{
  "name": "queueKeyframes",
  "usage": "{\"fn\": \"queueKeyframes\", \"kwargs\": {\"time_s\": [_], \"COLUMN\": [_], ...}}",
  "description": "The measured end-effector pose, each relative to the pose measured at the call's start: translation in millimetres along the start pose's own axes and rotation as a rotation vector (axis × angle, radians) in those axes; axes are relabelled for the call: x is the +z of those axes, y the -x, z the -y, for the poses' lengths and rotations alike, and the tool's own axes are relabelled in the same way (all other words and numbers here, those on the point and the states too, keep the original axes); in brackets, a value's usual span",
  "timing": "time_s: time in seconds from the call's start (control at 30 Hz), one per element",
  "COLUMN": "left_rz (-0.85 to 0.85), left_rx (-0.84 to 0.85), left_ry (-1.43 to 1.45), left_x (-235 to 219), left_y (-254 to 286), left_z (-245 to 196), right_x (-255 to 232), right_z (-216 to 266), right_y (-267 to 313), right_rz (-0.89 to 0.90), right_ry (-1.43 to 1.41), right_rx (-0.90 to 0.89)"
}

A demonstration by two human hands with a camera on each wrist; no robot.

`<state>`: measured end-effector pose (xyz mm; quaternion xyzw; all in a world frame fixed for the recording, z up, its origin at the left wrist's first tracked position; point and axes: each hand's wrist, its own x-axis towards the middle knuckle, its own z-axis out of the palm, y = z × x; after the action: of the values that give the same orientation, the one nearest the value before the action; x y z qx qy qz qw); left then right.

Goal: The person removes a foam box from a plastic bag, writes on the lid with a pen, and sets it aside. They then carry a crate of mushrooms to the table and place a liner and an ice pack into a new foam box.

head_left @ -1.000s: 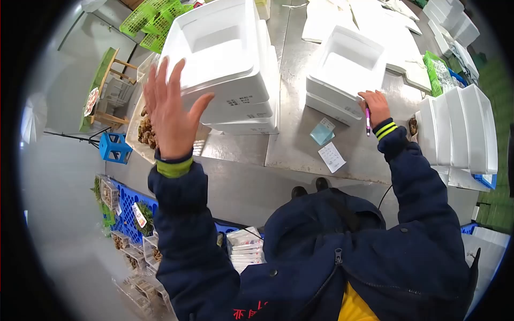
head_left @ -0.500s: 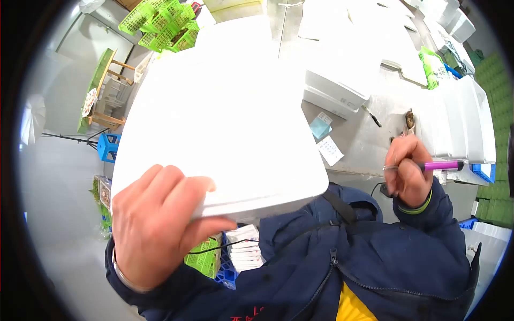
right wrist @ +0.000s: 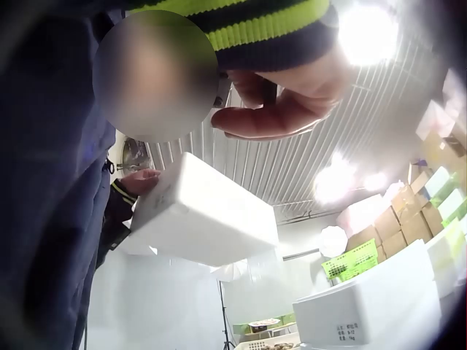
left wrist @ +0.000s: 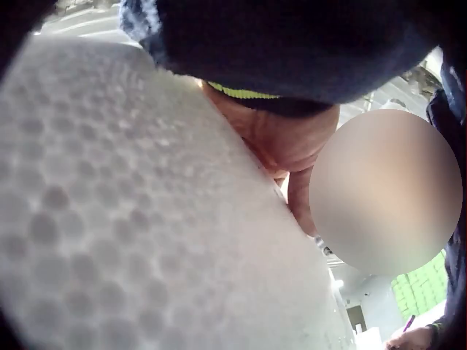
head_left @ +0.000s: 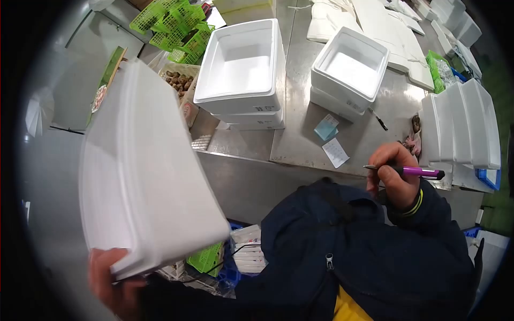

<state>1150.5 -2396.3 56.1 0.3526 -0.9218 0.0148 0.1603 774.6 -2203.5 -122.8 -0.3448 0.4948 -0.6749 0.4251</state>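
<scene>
A white foam box [head_left: 155, 171] hangs tilted at the left in the head view, off the table. My left hand [head_left: 115, 278] grips its lower corner. In the right wrist view the same box [right wrist: 211, 215] is held up by the left hand [right wrist: 139, 182]. The left wrist view is mostly filled by the box's white surface [left wrist: 146, 211]. My right hand [head_left: 395, 174] holds a purple marker [head_left: 420, 172] between curled fingers and thumb, its tip pointing left, above the table's front edge.
Stacked white boxes stand on the metal table [head_left: 241, 144], one stack [head_left: 243, 64] left of centre, a smaller one [head_left: 350, 67] to its right. Papers [head_left: 335, 153], a black pen [head_left: 378, 119] and nested boxes [head_left: 460, 125] lie or stand farther right. Green baskets [head_left: 184, 37] are back left.
The left hand was raised open over the stack, then gripped a box, which has moved left and down and tipped over. The right hand has come back from the smaller stack with the marker.
</scene>
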Motion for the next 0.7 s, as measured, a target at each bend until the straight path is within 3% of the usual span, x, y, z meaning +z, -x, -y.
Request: {"fn": "queueKeyframes", "kwargs": {"time_s": [0.1,0.2,0.23,0.33,0.47,0.6,0.7], "left_rz": [0.374,0.625,0.799,0.847,0.941,0.937,0.932], "left_rx": [0.068,0.138,0.130,0.222,0.192,0.268,0.334], "left_ry": [0.264,0.550,0.628,0.697,0.656,0.680,0.665], "left_x": [49.2,150.8,183.3,277.7,346.9,362.3,363.9], "left_y": [-25.7,-41.1,-50.9,-69.1,-95.3,-116.7,-126.0], "left_z": [-14.6,-14.5,-17.8,-39.6,-65.0,-78.1,-81.4], "right_x": [-2.2,5.7,11.6,22.6,14.7,3.7,4.8], "right_z": [-0.3,-1.9,-3.4,-33.8,-75.7,-103.9,-106.9], "right_y": [-0.3,-1.7,-2.7,0.1,14.9,19.4,16.2], "right_rz": [-0.007,0.011,0.005,0.016,-0.057,-0.165,-0.099], "right_ry": [0.014,0.021,0.005,0.018,0.122,0.263,0.338], "right_rx": [0.009,0.122,0.191,0.278,0.343,0.312,0.230]}}
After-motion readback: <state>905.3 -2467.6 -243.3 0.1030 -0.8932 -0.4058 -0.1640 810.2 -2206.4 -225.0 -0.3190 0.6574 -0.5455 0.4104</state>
